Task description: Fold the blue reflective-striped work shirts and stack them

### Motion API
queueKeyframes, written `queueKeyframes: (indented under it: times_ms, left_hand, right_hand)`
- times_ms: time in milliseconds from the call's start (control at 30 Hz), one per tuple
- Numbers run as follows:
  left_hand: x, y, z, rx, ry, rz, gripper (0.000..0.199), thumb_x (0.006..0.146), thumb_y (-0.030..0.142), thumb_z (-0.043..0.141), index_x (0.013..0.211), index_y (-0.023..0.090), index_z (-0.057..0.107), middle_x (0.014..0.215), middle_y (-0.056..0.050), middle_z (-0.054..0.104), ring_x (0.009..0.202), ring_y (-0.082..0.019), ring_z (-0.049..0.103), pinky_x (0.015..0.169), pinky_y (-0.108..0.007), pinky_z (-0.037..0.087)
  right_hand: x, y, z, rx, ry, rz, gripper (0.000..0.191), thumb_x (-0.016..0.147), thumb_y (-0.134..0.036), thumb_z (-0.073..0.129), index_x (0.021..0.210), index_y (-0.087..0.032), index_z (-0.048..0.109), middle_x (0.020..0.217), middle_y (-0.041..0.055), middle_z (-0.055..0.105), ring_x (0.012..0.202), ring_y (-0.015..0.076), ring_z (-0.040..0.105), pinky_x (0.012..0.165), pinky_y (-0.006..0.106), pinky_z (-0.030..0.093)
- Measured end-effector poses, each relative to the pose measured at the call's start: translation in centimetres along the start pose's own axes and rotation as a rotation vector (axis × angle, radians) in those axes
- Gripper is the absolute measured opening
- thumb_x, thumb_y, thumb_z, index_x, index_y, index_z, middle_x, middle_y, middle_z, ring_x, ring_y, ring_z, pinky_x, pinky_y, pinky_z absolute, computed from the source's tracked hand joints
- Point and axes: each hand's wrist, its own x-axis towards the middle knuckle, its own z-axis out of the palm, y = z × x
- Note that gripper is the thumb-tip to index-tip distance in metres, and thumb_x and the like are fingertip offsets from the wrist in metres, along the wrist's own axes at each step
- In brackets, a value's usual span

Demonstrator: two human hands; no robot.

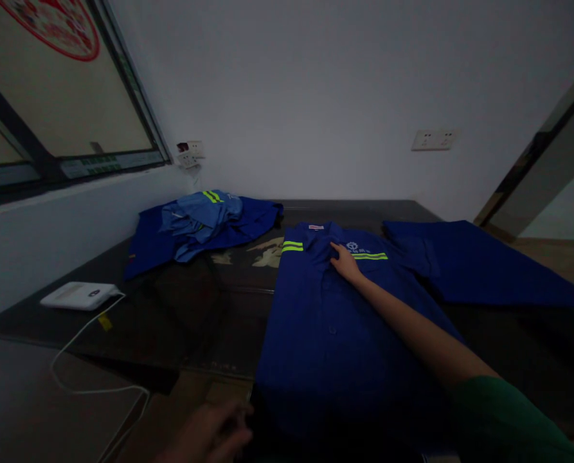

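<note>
A dark blue work shirt (310, 308) lies front up on the dark table, collar toward the wall. Yellow-green reflective strips cross its chest, and a pale gear-shaped emblem sits above the strip on the right. My right hand (347, 263) rests on the upper chest beside the button placket, below the collar. Its thumb and forefinger show apart, pointing left. At the bottom of the view, my left hand (214, 431) is near the shirt's lower left edge. Motion and shadow blur its fingers, so its grip is unclear. The shirt's lower hem fades into darkness.
Folded blue cloth (489, 263) lies at the right, touching the sleeve. Crumpled light and dark blue garments (204, 222) are heaped at the back left. A white device (79, 295) with a cable stands near the table's left edge. Wall sockets (432, 140) are behind.
</note>
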Motion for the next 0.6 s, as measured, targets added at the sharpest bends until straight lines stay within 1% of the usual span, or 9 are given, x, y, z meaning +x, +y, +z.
queueKeyframes:
  times_ms: [33,67,133,200,233,300,400,500,600]
  left_hand:
    - [2.0,1.6,-1.8,0.014,0.019,0.024,0.020,0.085,0.027,0.062,0.103,0.030,0.070,0.088,-0.001,0.074,0.077,-0.017,0.068,0.065,-0.024,0.052]
    - [4.5,3.2,-3.3,-0.022,0.033,0.063,0.019,0.089,0.029,0.057,0.104,0.026,0.069,0.086,-0.003,0.073,0.076,-0.017,0.067,0.066,-0.024,0.052]
    - [10.7,5.8,-5.5,-0.179,0.084,0.203,0.024,0.093,0.034,0.051,0.092,0.019,0.070,0.072,-0.003,0.067,0.068,-0.015,0.063,0.067,-0.025,0.051]
    - [18.0,7.0,-6.6,-0.356,0.290,0.281,0.026,0.092,0.035,0.051,0.085,0.016,0.067,0.072,-0.003,0.064,0.071,-0.014,0.062,0.070,-0.025,0.050]
    - [21.7,6.9,-6.8,-0.413,0.377,0.280,0.024,0.091,0.034,0.052,0.088,0.014,0.066,0.077,-0.004,0.064,0.075,-0.014,0.062,0.074,-0.026,0.051]
    - [28.7,5.7,-7.1,-0.377,0.469,0.210,0.024,0.091,0.029,0.047,0.098,0.012,0.063,0.087,-0.007,0.065,0.080,-0.015,0.064,0.078,-0.030,0.052]
    - [37.3,2.7,-7.6,-0.009,0.463,0.105,0.029,0.090,0.019,0.039,0.108,0.009,0.059,0.099,-0.012,0.066,0.089,-0.018,0.064,0.084,-0.035,0.051]
    - [43.2,0.0,-8.1,0.165,0.415,0.116,0.024,0.087,0.017,0.045,0.099,0.009,0.063,0.103,-0.015,0.067,0.100,-0.023,0.061,0.096,-0.041,0.045]
    - [47.0,-2.0,-8.4,0.310,0.265,0.175,0.020,0.085,0.024,0.051,0.094,0.014,0.066,0.104,-0.011,0.068,0.104,-0.023,0.060,0.099,-0.038,0.043]
  right_hand:
    - [0.1,0.1,-0.1,0.008,-0.007,0.001,0.063,0.074,-0.008,0.052,0.137,-0.009,0.051,0.140,0.0157,0.050,0.133,0.0258,0.044,0.113,0.039,0.033]
    - [0.2,0.2,-0.1,0.016,-0.015,0.001,0.062,0.075,-0.009,0.052,0.136,-0.009,0.051,0.140,0.0157,0.051,0.134,0.0254,0.043,0.113,0.039,0.032]
    - [0.3,0.4,-0.2,0.028,-0.028,-0.005,0.060,0.076,-0.012,0.052,0.136,-0.011,0.052,0.139,0.0142,0.051,0.133,0.0239,0.043,0.114,0.038,0.031]
    - [0.3,0.7,-0.2,0.048,-0.030,-0.012,0.059,0.077,-0.014,0.052,0.136,-0.012,0.052,0.138,0.0129,0.053,0.133,0.0227,0.045,0.114,0.037,0.031]
    - [0.3,0.8,-0.2,0.062,-0.025,-0.012,0.059,0.078,-0.014,0.052,0.136,-0.013,0.052,0.137,0.0124,0.053,0.132,0.0224,0.045,0.114,0.037,0.031]
    - [0.2,1.1,-0.1,0.096,-0.014,-0.003,0.058,0.078,-0.015,0.052,0.136,-0.017,0.053,0.137,0.0113,0.054,0.132,0.0225,0.046,0.113,0.038,0.032]
    - [0.1,1.4,0.0,0.143,-0.013,0.016,0.060,0.077,-0.014,0.052,0.136,-0.021,0.054,0.138,0.0099,0.053,0.132,0.0228,0.046,0.113,0.040,0.033]
    - [0.2,1.7,0.2,0.204,-0.015,0.019,0.059,0.077,-0.014,0.053,0.135,-0.021,0.054,0.138,0.0101,0.054,0.132,0.0230,0.045,0.114,0.042,0.032]
    - [0.3,1.9,0.5,0.287,0.000,0.025,0.049,0.084,-0.022,0.050,0.132,-0.017,0.058,0.135,0.0128,0.056,0.132,0.0254,0.045,0.112,0.046,0.032]
